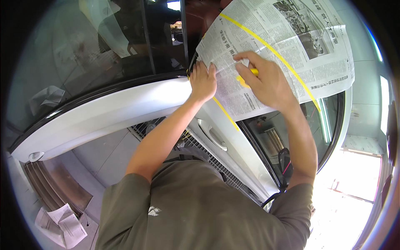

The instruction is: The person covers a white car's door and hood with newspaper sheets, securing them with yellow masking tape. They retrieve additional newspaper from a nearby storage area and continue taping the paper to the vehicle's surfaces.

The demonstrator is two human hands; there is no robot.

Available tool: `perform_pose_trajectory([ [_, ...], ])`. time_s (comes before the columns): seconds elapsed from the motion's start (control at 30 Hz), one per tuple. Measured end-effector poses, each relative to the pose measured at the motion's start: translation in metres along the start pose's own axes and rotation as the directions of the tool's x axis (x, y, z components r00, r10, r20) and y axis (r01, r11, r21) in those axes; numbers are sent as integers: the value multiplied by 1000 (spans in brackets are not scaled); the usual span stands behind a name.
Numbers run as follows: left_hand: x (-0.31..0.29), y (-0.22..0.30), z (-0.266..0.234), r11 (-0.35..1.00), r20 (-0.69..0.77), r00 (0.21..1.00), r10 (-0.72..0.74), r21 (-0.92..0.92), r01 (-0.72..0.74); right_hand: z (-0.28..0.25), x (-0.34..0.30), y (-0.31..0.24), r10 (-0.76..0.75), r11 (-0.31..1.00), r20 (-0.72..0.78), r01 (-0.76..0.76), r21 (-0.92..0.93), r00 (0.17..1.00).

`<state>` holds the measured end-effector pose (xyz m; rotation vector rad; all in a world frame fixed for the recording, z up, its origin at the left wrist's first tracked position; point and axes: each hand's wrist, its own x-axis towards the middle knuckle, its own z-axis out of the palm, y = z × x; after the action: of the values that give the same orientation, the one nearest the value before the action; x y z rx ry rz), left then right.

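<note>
A newspaper sheet point(254, 46) covers the upper part of a silver car door point(216, 125) and part of its window. Yellow masking tape point(287, 64) runs across the paper in a long strip, and another yellow strip point(226, 113) follows its lower left edge. My left hand point(203, 83) lies with fingers stretched out at the paper's left edge, beside the door's end. Over the paper, my right hand point(268, 81) is closed around a small yellow roll of tape point(243, 80), largely hidden by the fingers.
On the left is another silver car panel point(104, 106) with dark glass point(83, 50) above it. A door handle point(212, 135) sits below the paper. Floor grating point(204, 148) shows between the panels. Crumpled paper point(62, 225) lies at lower left. Bright light enters at lower right.
</note>
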<state>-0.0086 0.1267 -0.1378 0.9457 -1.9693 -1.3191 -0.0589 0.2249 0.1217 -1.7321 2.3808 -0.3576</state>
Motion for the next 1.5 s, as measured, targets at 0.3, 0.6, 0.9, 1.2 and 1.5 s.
perform_pose_trajectory([
  [0.3,33,-19,16,982,-48,996,75,177,-65,21,-51,36,118,930,183,-173,323,976],
  [0.6,-109,29,-101,910,292,956,13,-400,109,122,-77,15,16,805,-122,59,590,992],
  [0.9,-94,34,-164,971,483,876,-9,-206,124,198,-99,-26,163,704,-392,172,690,905],
  [1.2,26,75,-162,469,610,579,541,352,-810,242,-80,-11,129,992,-625,-92,91,770],
  [1.5,76,75,-109,68,876,453,166,448,-892,224,-12,-18,335,913,-76,-343,-220,939],
])
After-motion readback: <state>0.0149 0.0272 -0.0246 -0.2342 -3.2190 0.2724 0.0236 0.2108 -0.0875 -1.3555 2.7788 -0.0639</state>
